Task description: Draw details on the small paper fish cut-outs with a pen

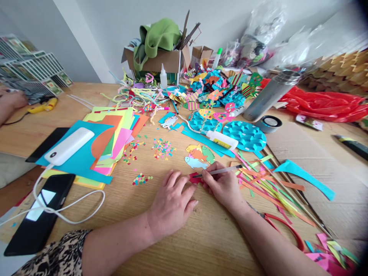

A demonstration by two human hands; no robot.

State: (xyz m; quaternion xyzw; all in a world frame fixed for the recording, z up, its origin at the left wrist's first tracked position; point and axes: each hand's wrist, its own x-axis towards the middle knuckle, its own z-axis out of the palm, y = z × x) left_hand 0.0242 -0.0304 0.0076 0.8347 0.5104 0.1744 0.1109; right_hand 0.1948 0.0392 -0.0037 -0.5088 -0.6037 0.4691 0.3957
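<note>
My right hand grips a slim grey pen, its tip on a small red paper piece lying on the table. Flat on the wood, with fingers spread, my left hand touches the left side of that red piece; part of the piece is hidden under the fingers. Just beyond lie several cut paper fish: a light blue fish, an orange fish, a yellow one behind it and a green fish. Small heaps of paper dots and confetti sit past my left hand.
Coloured paper sheets, a white power bank and a black phone lie left. A glue bottle, paper strips and red-handled scissors are right. A metal flask leans behind. Another person's hand shows far left.
</note>
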